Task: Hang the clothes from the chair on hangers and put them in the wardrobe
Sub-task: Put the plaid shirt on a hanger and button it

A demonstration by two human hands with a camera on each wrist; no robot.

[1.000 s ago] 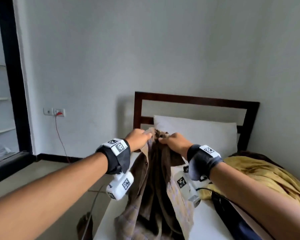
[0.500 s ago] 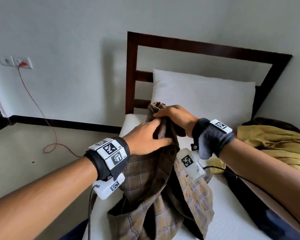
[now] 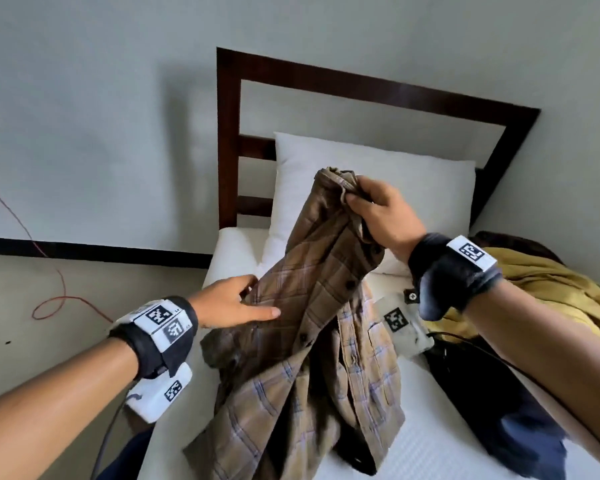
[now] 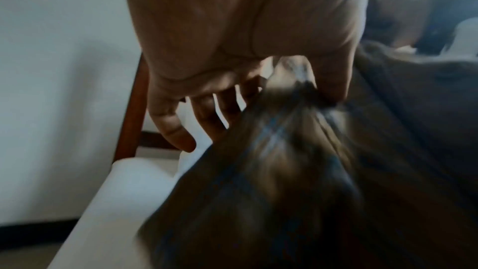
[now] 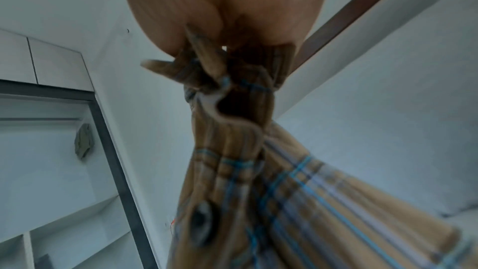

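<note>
White pillow point(image 3: 395, 181) against dark headboard point(image 3: 229, 133)

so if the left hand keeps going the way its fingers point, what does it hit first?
The plaid shirt: the left hand points right, fingertips already at its hanging fabric. The right hand grips the collar above.

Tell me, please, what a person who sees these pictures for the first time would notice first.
Most striking is the brown plaid shirt, held up over the white bed by the right hand, which grips its bunched top. The left hand rests on the cloth lower down, fingers extended. Behind stand a white pillow and a dark wooden headboard; a mustard garment lies at the right.
</note>
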